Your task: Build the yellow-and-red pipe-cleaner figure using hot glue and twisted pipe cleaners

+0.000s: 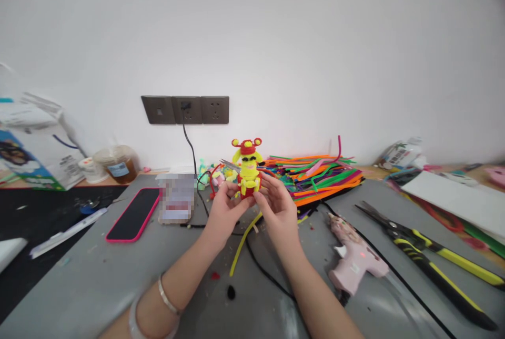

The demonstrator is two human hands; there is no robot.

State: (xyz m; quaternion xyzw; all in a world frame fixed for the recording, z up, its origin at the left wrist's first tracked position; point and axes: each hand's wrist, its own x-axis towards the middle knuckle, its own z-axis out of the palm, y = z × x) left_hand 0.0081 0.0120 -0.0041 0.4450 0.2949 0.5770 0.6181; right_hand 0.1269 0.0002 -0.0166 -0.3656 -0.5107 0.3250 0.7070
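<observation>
A small red and yellow pipe-cleaner figure (pixel 249 163) is held upright in front of me, above the grey mat. It wears a red hat with round ends and has dark marks across its yellow face. My left hand (pixel 228 203) grips its lower left side. From the other side, my right hand (pixel 276 205) closes on its base, thumb in front and fingers behind. Below the hands a yellow pipe cleaner (pixel 242 247) lies on the mat, near a small black piece (pixel 231 292) and a red scrap (pixel 215 276).
A pink glue gun (pixel 353 263) and long yellow-black pliers (pixel 418 242) lie at right. Behind is a pile of coloured pipe cleaners (pixel 315 176). At left are a phone (pixel 136 215), a plastic cup (pixel 117 164) and a box (pixel 47 155). A black cable (pixel 266 270) crosses the mat.
</observation>
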